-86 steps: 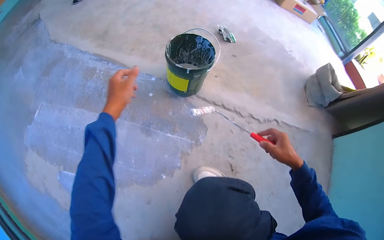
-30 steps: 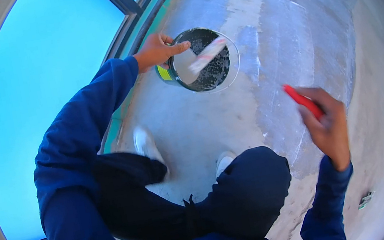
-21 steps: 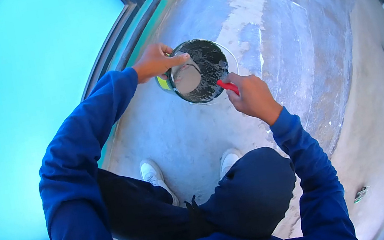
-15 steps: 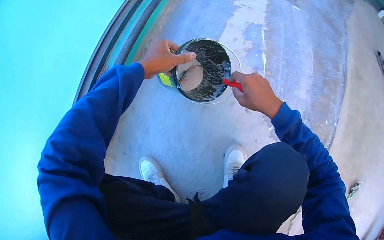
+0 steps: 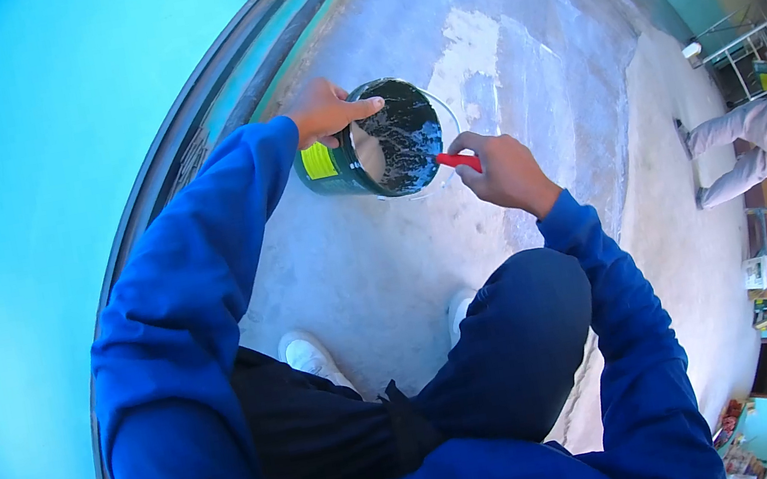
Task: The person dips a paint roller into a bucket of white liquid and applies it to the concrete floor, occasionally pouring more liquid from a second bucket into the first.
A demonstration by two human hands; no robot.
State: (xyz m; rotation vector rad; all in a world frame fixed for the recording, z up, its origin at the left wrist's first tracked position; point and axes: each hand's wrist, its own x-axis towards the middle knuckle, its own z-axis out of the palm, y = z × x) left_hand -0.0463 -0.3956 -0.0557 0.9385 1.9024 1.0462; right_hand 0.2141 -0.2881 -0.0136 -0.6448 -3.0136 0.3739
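A dark green bucket point(image 5: 346, 183) with a yellow label is tilted, its mouth facing right and towards me. My left hand point(image 5: 322, 114) grips its upper left rim, the thumb over the edge and the fingers outside. Inside, the black wall is streaked with wet residue, and a pale beige mass point(image 5: 369, 153) shows at the bottom. My right hand point(image 5: 510, 176) is closed around the red handle point(image 5: 459, 163) of a tool at the bucket's right rim. The tool's working end is hidden, so I cannot tell its kind. A thin wire bail point(image 5: 454, 116) arcs off the right side.
Bare concrete floor point(image 5: 596, 234) with whitish patches lies around the bucket. A large window pane point(image 5: 82, 138) in a dark frame stands close on my left. At far right, another person in pale trousers point(image 5: 740, 129) is near a metal scaffold point(image 5: 759, 55). My white shoes point(image 5: 312, 355) are below.
My view has turned to the right, bringing more of the other person and scaffold into sight. The bucket is tipped further, showing more of its labelled side. Both hands keep their holds.
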